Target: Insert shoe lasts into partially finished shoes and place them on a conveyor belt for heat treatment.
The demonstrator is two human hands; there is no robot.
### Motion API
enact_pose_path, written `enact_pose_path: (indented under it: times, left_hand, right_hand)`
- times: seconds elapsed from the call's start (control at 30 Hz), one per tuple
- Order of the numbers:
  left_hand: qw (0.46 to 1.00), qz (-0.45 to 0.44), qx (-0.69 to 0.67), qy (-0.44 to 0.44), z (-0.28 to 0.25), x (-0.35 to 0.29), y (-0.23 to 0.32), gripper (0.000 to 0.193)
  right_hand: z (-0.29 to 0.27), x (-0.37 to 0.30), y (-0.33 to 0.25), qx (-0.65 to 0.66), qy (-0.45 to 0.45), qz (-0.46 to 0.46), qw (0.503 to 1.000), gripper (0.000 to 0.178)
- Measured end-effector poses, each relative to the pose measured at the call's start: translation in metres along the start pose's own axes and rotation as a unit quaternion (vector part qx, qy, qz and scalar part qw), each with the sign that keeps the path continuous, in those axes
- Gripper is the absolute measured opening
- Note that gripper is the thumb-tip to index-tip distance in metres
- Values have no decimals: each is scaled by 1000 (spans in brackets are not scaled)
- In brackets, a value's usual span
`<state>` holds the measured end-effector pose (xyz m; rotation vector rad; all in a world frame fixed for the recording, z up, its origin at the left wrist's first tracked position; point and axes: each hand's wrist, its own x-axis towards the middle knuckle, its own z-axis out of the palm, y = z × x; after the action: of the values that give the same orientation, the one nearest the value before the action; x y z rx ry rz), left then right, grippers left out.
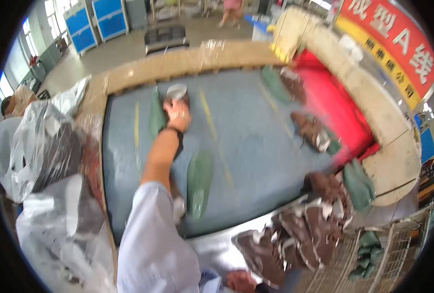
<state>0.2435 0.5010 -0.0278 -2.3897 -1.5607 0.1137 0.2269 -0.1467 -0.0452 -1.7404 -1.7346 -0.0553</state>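
Observation:
My left hand (179, 113) reaches over the grey-blue conveyor surface (246, 146), its fingers wrapped on a brown shoe (177, 92) with a pale opening. Right beside that shoe lies a green sole-shaped piece (156, 115). Closer to me is another green sole-shaped piece (200, 183); a second shoe (178, 202) next to it is mostly hidden by my forearm. At the lower edge, my right hand (241, 281) is near a heap of brown shoe uppers (295, 237). It is blurred, and its fingers cannot be made out.
More brown shoes (314, 131) and green pieces (275, 84) lie at the conveyor's right, by a red glowing opening (336, 102). Plastic bags (43, 144) crowd the left side. A worn tan border (178, 61) frames the surface. Wire racks (392, 249) stand at the lower right.

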Motion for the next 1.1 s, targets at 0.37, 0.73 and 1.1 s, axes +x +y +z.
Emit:
enact_pose_path:
  times: [0.37, 0.73, 1.1]
  left_hand:
    - [941, -7, -325, -98, -19, -166, -118, 96]
    - [880, 7, -474, 16, 45, -297, -55, 90]
    - [899, 158, -377, 160, -55, -270, 42, 72]
  right_hand:
    - [-5, 22, -6, 69, -16, 67, 995, 19]
    - [-3, 9, -15, 35, 9, 66, 997, 20]
    - [-11, 22, -9, 10, 8, 63, 998, 17]
